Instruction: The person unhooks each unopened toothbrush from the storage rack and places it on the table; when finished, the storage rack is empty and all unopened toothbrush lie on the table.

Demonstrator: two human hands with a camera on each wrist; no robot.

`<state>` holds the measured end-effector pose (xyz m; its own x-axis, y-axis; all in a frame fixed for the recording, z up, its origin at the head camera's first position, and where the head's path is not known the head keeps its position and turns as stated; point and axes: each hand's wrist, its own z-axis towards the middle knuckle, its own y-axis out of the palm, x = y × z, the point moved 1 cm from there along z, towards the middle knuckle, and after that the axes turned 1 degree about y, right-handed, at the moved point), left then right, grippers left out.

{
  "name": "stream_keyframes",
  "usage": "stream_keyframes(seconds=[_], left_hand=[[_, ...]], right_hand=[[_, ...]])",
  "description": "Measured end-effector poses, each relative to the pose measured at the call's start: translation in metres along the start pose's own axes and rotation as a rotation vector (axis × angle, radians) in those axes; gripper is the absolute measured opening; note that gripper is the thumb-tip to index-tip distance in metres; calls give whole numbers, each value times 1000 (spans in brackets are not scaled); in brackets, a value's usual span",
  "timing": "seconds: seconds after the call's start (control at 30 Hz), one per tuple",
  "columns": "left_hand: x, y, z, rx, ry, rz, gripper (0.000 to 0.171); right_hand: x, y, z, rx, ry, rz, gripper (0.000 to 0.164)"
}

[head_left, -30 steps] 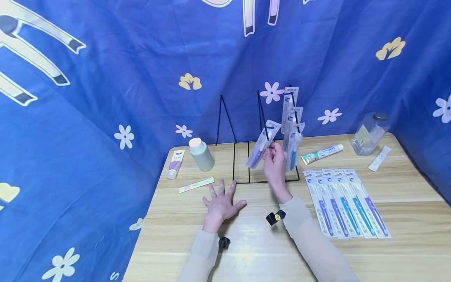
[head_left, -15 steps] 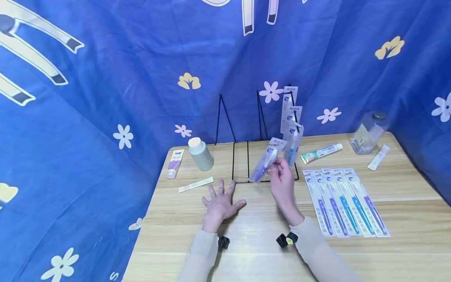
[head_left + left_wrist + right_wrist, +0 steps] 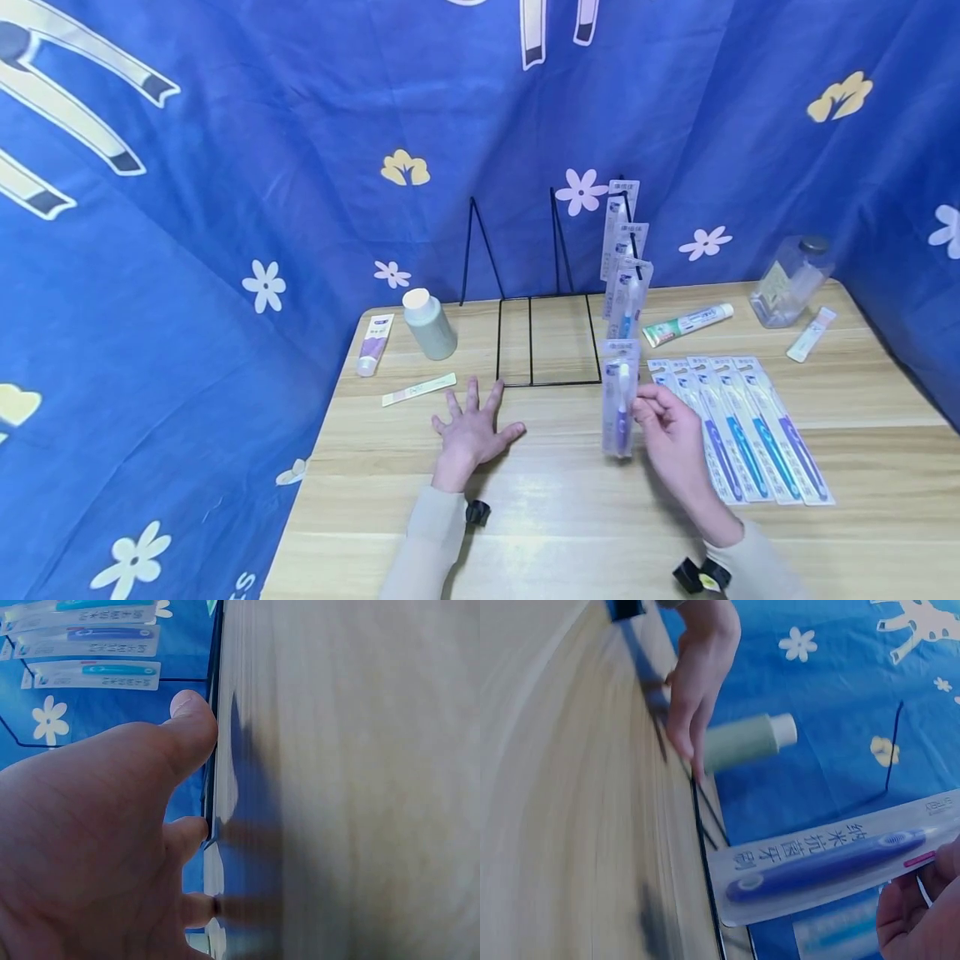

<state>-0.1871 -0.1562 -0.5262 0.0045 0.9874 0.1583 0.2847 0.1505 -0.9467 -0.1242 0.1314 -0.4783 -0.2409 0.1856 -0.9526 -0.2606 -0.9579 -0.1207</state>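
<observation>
My right hand (image 3: 671,429) pinches the edge of a packaged toothbrush (image 3: 620,400), held upright in front of the black wire rack (image 3: 530,342). Its purple handle shows through the clear pack in the right wrist view, where my thumb and fingers (image 3: 922,915) grip one side. Several more toothbrush packs (image 3: 630,296) hang one before another from the rack's right-hand hooks. My left hand (image 3: 468,433) rests on the table with its fingers spread, fingertips right at the rack's front left corner. In the left wrist view, the thumb (image 3: 193,724) points away from the other fingers.
Several packaged toothbrushes (image 3: 757,433) lie fanned out at the right. Behind them are a green-and-white toothpaste tube (image 3: 687,325), a clear jar (image 3: 791,283) and a small sachet (image 3: 812,334). On the left stand a green bottle (image 3: 430,325), a purple-white tube (image 3: 375,344) and a flat strip (image 3: 418,389).
My right hand has drawn the toothbrush pack off the rack's middle hook, then down and right toward the front, turning it upright. My left hand has stayed still.
</observation>
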Motion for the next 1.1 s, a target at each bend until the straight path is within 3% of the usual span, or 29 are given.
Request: stream_keyframes(seconds=[0.23,0.47,0.77,0.93,1.1], left_hand=[[-2,-1,0,3,2,2,89],[-1,0,-1,-6,9,-14,89],[-1,-3,0,3,16,-9,89],[-1,-3,-1,-7,10,-14,89],[0,-3,-2,-11,6,-15,89]], right_hand=[[5,-46,3,65,80,-201,14],[22,-90,15,115,155,-302,21],[49,-165,36,96,331,-482,37],[68,-207,48,58,343,-668,38],[83,-228,57,20,307,-816,34]])
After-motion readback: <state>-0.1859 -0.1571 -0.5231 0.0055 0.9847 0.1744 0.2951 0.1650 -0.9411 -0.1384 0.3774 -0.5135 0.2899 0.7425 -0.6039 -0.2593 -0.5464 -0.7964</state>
